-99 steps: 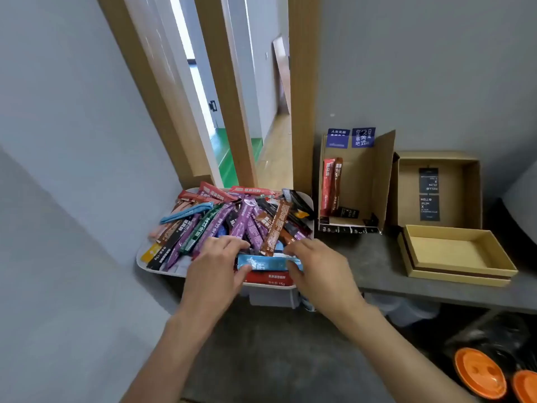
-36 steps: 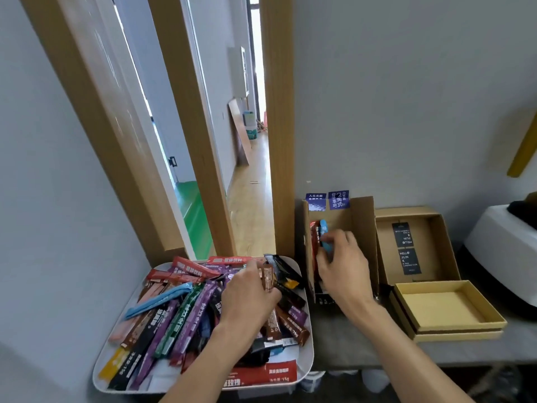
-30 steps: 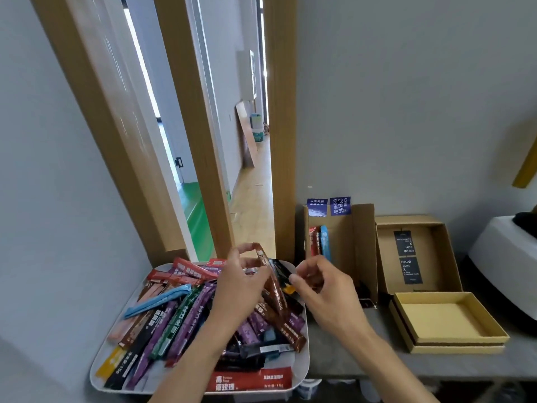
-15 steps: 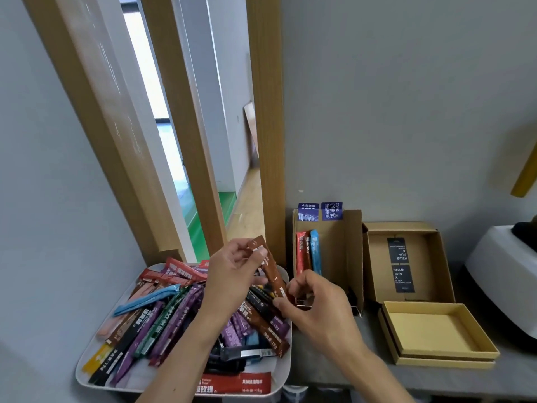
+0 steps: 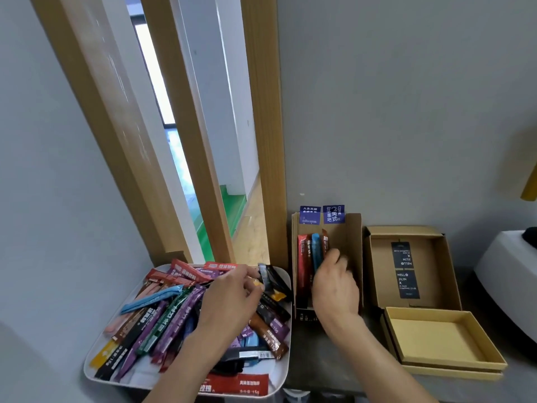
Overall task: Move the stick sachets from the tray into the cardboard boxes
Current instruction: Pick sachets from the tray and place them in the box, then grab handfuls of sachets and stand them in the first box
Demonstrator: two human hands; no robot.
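Observation:
A white tray at the lower left holds a heap of several coloured stick sachets. My left hand lies over the heap, fingertips pinched on the upper end of a black sachet at the tray's far right corner. To the right, a tall cardboard box leans against the wall. Inside it stand a red sachet and a blue sachet. My right hand reaches into this box, its fingers closed on a brown sachet set upright beside the blue one.
An open brown box with black labels leans on the wall further right. A shallow yellow box lies in front of it on the grey shelf. A white appliance sits at the right edge. A wooden door frame rises behind the tray.
My right hand took the brown sachet from my left hand and carried it into the tall box beside the blue one. My left hand dropped back to the tray, onto a black sachet.

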